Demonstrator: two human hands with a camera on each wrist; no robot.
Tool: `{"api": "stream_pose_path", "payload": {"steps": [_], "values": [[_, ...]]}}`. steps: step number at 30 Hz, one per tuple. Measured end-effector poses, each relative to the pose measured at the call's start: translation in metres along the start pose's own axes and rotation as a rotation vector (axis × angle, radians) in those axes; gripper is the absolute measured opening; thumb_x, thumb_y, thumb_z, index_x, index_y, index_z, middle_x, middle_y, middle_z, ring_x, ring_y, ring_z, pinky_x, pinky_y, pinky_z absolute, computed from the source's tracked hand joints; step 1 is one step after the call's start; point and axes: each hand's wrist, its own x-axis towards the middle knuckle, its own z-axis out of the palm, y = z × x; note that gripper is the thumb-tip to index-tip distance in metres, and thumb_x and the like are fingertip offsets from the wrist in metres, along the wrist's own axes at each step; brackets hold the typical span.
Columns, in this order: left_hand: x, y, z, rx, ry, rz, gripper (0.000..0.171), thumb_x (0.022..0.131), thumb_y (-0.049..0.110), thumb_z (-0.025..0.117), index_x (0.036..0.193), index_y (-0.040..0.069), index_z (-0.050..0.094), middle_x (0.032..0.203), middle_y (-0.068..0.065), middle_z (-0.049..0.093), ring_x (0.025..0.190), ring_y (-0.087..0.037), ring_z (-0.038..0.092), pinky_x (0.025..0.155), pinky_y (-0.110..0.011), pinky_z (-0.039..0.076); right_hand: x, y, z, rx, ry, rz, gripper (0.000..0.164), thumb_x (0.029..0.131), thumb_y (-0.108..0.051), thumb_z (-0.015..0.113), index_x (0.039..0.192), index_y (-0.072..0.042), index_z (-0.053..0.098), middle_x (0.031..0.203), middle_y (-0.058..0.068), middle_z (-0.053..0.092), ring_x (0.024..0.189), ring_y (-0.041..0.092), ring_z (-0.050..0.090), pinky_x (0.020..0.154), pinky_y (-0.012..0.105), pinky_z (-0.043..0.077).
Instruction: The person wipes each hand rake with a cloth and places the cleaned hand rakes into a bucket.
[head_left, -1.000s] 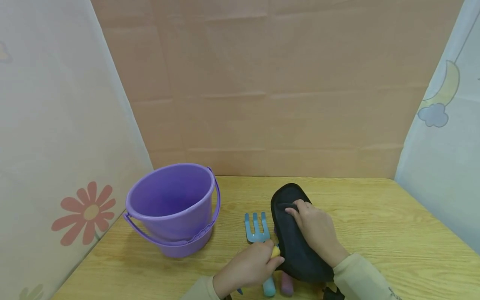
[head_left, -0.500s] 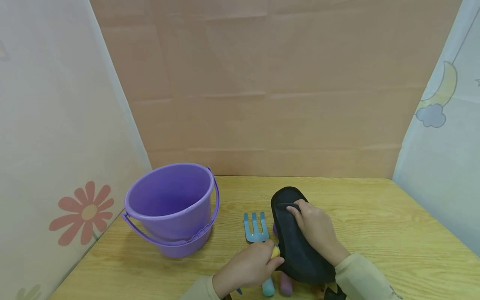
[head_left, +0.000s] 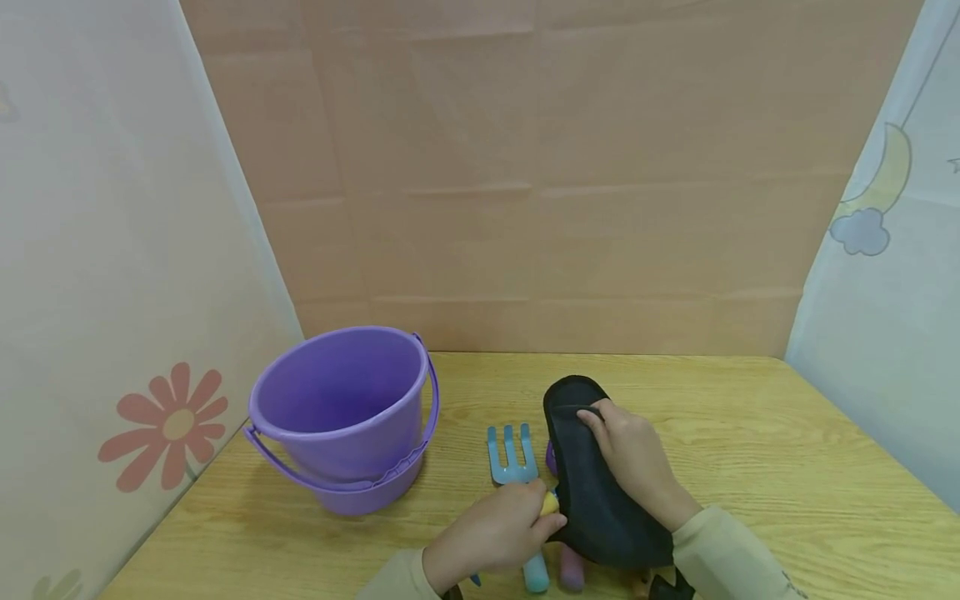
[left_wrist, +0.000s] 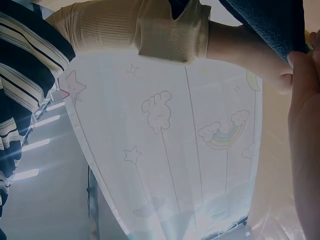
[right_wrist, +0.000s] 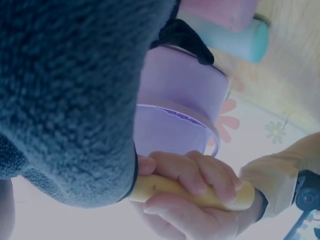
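Observation:
My right hand pinches the edge of a slit in a black padded cloth pouch. The pouch is held tilted over the table, with a fuzzy dark underside facing the right wrist camera. My left hand grips a yellow handle, fingers curled round it, thumb at the pouch's left edge. The handle's far end is hidden by the pouch. A blue toy fork with a turquoise handle lies under my left hand. Beside it lies a pink handle, partly covered by the pouch.
A purple bucket with its handle down stands on the wooden table at left. A purple piece shows beside the pouch. A blue tip pokes out below my left wrist. Cloth screens surround the table.
The pouch's top end has come slightly down and toward me, and my right hand has shifted a little right along with it. My left hand keeps its grip nearly in place.

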Motion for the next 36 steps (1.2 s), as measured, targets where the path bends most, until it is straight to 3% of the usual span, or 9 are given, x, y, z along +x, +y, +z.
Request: {"api": "stream_pose_path", "payload": {"steps": [6,11,17,26,32,36], "values": [[0.0,-0.002,-0.001,0.006,0.012,0.015,0.02,0.093,0.025,0.054,0.088,0.006,0.056,0.062,0.006,0.04,0.05,-0.004,0.041,0.047,-0.017,0.037,0.0,0.002,0.0,0.144,-0.013,0.052,0.013,0.089,-0.008,0.058,0.076,-0.006,0.055,0.054,-0.013,0.028,0.046,-0.003,0.025,0.042,0.018,0.028],[0.0,-0.003,0.0,0.006,0.029,0.014,0.019,0.093,0.024,0.054,0.084,0.007,0.053,0.061,0.006,0.039,0.049,-0.005,0.039,0.046,-0.017,0.035,0.001,0.001,0.0,0.218,-0.004,0.132,0.026,0.095,-0.01,0.049,0.069,-0.009,0.049,0.055,-0.013,0.023,0.046,-0.003,0.021,0.041,0.018,0.024],[0.0,-0.004,0.0,0.013,0.04,-0.004,0.021,0.093,0.025,0.054,0.09,0.004,0.055,0.059,0.006,0.038,0.046,-0.005,0.039,0.044,-0.017,0.034,0.003,-0.003,-0.001,0.237,0.078,0.155,0.023,0.096,-0.01,0.047,0.076,-0.004,0.055,0.055,-0.012,0.024,0.047,-0.002,0.023,0.041,0.019,0.025],[0.0,-0.013,-0.006,-0.041,0.058,-0.033,0.019,0.095,0.024,0.052,0.09,0.006,0.051,0.061,0.005,0.036,0.048,-0.006,0.037,0.045,-0.02,0.032,0.009,0.006,-0.011,0.348,0.29,0.224,0.017,0.094,0.001,0.045,0.081,0.003,0.056,0.059,-0.005,0.035,0.054,0.0,0.033,0.049,0.018,0.028],[0.003,-0.022,-0.008,-0.06,0.083,-0.017,0.02,0.095,0.023,0.051,0.096,0.003,0.051,0.062,0.004,0.036,0.051,-0.006,0.038,0.046,-0.02,0.034,0.01,0.007,-0.022,0.369,0.399,0.177,0.021,0.096,-0.001,0.043,0.084,0.011,0.055,0.06,-0.002,0.037,0.056,-0.002,0.034,0.051,0.015,0.027],[0.005,-0.027,-0.011,-0.123,0.102,-0.024,0.025,0.095,0.022,0.05,0.102,-0.001,0.05,0.063,0.003,0.038,0.051,-0.007,0.039,0.046,-0.021,0.034,0.009,0.005,-0.024,0.379,0.412,0.084,0.02,0.096,-0.001,0.043,0.09,0.012,0.058,0.071,0.005,0.051,0.066,-0.004,0.044,0.059,0.012,0.035]]}}
